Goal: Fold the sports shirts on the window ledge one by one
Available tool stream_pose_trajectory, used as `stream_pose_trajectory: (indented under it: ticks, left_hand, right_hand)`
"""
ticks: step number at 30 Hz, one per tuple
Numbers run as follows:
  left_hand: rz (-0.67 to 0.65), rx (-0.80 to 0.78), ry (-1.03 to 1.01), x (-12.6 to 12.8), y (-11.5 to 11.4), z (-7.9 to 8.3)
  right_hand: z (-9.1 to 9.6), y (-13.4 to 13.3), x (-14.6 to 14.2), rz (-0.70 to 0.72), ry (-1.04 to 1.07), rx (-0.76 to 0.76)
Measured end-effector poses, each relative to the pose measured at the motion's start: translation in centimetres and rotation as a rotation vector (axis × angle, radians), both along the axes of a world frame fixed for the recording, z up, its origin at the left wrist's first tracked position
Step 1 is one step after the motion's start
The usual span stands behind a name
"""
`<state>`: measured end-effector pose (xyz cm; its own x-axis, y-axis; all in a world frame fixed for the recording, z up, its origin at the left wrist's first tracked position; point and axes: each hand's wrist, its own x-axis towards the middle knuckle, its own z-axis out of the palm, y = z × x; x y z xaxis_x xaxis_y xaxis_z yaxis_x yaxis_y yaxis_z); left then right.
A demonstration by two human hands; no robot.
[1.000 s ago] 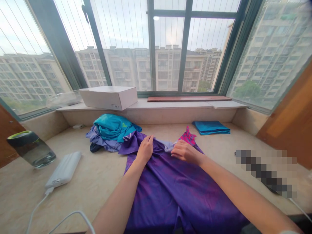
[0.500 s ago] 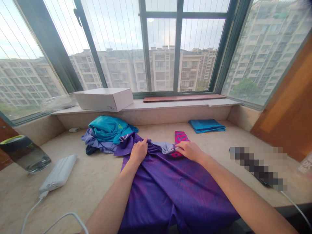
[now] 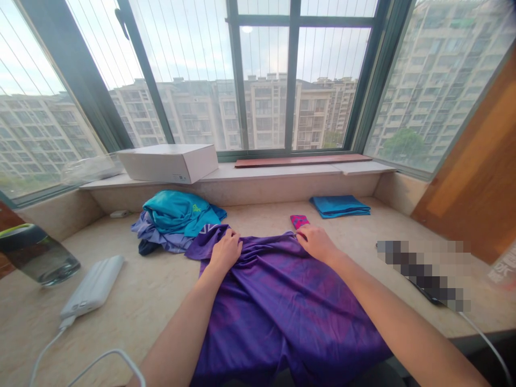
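Observation:
A purple shirt (image 3: 290, 301) lies spread over the stone counter, its lower part hanging past the near edge. My left hand (image 3: 226, 249) is closed on the bunched cloth near the shirt's upper left, beside a sleeve with white marks. At the upper right, my right hand (image 3: 316, 242) pinches the top edge of the shirt. A bright pink patterned piece of cloth (image 3: 299, 221) sticks out just beyond the right fingers. Behind my left hand sits a heap of clothes, with a teal shirt (image 3: 173, 210) on top. The fingertips are partly hidden in the folds.
A folded blue cloth (image 3: 341, 207) lies at the back right. To the left are a water bottle (image 3: 36, 255) and a white power bank (image 3: 93, 285) with a cable. A blurred-out dark device (image 3: 423, 274) lies right. A white box (image 3: 167, 164) stands on the sill.
The pale lining at the shirt's top edge is now covered by purple cloth, and less of the pink patterned cloth shows. My right hand has risen slightly; the left has shifted slightly left.

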<state>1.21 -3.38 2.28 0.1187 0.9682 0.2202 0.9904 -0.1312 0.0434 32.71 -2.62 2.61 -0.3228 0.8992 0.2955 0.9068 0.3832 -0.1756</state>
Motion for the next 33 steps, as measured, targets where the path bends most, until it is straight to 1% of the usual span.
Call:
stream_pose_trajectory:
  ticks: [2, 5, 7, 9, 10, 11, 12, 13, 14, 15, 16, 17, 18, 20, 23, 25, 28, 31, 33]
  left_hand:
    - [-0.052, -0.008, -0.004, -0.2, 0.0, -0.1]
    - [-0.119, 0.005, -0.028, -0.5, 0.2, -0.3]
    - [-0.151, 0.056, -0.054, -0.5, 0.4, -0.2]
    - [-0.173, 0.188, -0.104, -0.5, 0.4, 0.0]
    - [-0.182, 0.286, -0.145, -0.5, 0.4, 0.2]
    - [-0.197, 0.389, -0.195, -0.6, 0.3, 0.4]
    - [-0.222, 0.481, -0.249, -0.7, 0.1, 0.7]
    - [-0.255, 0.548, -0.302, -0.8, -0.1, 0.8]
    - [-0.292, 0.578, -0.347, -0.9, -0.3, 1.0]
    - [-0.325, 0.565, -0.378, -1.0, -0.5, 1.1]
    - [-0.344, 0.517, -0.394, -1.2, -0.7, 1.1]
    - [-0.343, 0.45, -0.395, -1.3, -0.9, 1.0]
    - [-0.323, 0.381, -0.384, -1.3, -1.0, 0.9]
    - [-0.274, 0.264, -0.343, -1.4, -1.0, 0.7]
    - [-0.27, 0.158, -0.264, -1.3, -1.0, 0.7]
    - [-0.279, 0.081, -0.206, -1.4, -1.2, 0.9]
    - [-0.256, -0.017, -0.149, -1.9, -1.7, 1.4]
    - [-0.263, -0.053, -0.153, -2.5, -2.0, 1.6]
    - [-0.297, -0.057, -0.173, -3.0, -1.9, 1.6]
  right_hand:
    - [-1.0, 0.3, -0.7, 0.064, 0.089, -0.042]
    - [-2.2, 0.8, -1.2, 0.044, 0.148, -0.03]
    - [-2.2, 1.0, -1.1, 0.026, 0.176, -0.01]
    - [-1.7, 0.9, -0.8, 0.053, 0.26, 0.062]
    - [-1.2, 0.7, -0.5, 0.109, 0.318, 0.107]
    - [-0.7, 0.5, -0.3, 0.198, 0.368, 0.134]
    - [-0.3, 0.2, 0.0, 0.309, 0.399, 0.128]
    - [0.1, -0.2, 0.2, 0.417, 0.408, 0.076]
    - [0.4, -0.6, 0.3, 0.498, 0.398, -0.011]
    - [0.6, -0.9, 0.3, 0.538, 0.387, -0.113]
    - [0.6, -1.2, 0.2, 0.531, 0.383, -0.204]
    - [0.5, -1.4, 0.1, 0.491, 0.382, -0.271]
    - [0.3, -1.5, -0.1, 0.436, 0.378, -0.31]
    - [-0.1, -1.4, -0.5, 0.337, 0.344, -0.34]
    - [-0.3, -1.2, -0.6, 0.279, 0.29, -0.387]
    - [-0.2, -1.1, -0.3, 0.298, 0.27, -0.432]
    - [-0.1, -1.1, 0.2, 0.376, 0.252, -0.508]
    - [-0.2, -1.1, 0.4, 0.436, 0.272, -0.567]
    - [-0.3, -1.1, 0.3, 0.427, 0.307, -0.558]
